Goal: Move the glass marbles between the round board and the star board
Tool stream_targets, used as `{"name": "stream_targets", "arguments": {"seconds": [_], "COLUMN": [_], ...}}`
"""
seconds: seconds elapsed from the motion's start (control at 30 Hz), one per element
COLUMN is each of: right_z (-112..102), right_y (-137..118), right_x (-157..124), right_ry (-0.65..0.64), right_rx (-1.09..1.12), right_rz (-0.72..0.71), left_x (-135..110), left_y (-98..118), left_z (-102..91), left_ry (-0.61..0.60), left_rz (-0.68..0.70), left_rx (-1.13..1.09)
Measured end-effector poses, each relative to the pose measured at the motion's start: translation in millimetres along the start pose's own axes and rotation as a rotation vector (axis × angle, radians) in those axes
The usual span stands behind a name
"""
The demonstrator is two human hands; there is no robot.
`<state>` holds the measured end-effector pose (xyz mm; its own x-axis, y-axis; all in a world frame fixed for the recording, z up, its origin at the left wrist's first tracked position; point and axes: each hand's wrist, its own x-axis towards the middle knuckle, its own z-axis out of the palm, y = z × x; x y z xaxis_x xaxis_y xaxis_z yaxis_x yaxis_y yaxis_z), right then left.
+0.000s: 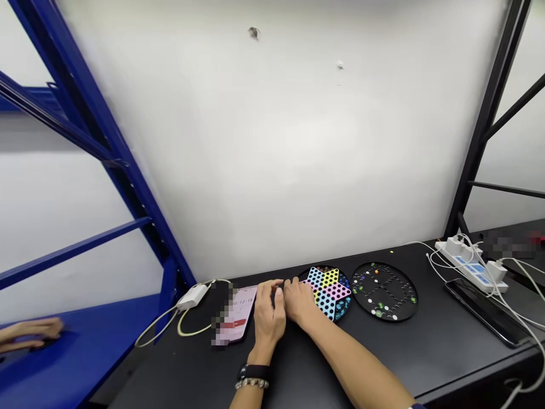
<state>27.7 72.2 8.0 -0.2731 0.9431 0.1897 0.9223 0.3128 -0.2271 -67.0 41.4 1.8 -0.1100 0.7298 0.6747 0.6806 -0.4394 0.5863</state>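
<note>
My left hand [269,309] and my right hand [299,300] lie close together on the black table [298,363], fingertips meeting between a phone [239,312] and a round colourful Chinese-checkers board [330,289]. Both hands have their fingers curled around something small and dark that I cannot make out. The left wrist wears a dark band and a bead bracelet. My right hand touches the left edge of the colourful board. A second round black board [384,291] with scattered marbles lies to the right of it.
A white charger [193,295] with cable lies left of the phone. A power strip [470,264] with plugs and a dark flat device [483,311] sit at the right. Blue shelving [97,147] stands left; another person's hand [29,332] rests on its shelf.
</note>
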Motion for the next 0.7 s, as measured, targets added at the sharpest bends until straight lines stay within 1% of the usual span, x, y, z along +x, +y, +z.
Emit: {"name": "stream_targets", "arguments": {"seconds": [0.13,0.23,0.37,0.5,0.6,0.7], "right_z": [6,10,15,12,9,8], "right_y": [-1,-4,-11,-13,-11,-11], "right_x": [0,0,0,0,0,1], "right_ry": [0.042,0.083,0.119,0.097,0.071,0.066], "right_rx": [0.036,0.074,0.130,0.167,0.184,0.182], "right_rz": [0.066,0.081,0.103,0.074,0.078,0.089], "left_x": [0,1,3,4,4,4], "left_y": [-3,-4,-3,-2,-3,-3], "left_z": [0.7,1.3,0.7,-0.3,-0.6,-0.8], "left_ry": [0.005,-0.006,0.016,0.011,0.002,0.019], "left_rz": [0.010,0.016,0.036,0.032,0.030,0.046], "left_rx": [0.007,0.007,0.006,0.014,0.025,0.022]}}
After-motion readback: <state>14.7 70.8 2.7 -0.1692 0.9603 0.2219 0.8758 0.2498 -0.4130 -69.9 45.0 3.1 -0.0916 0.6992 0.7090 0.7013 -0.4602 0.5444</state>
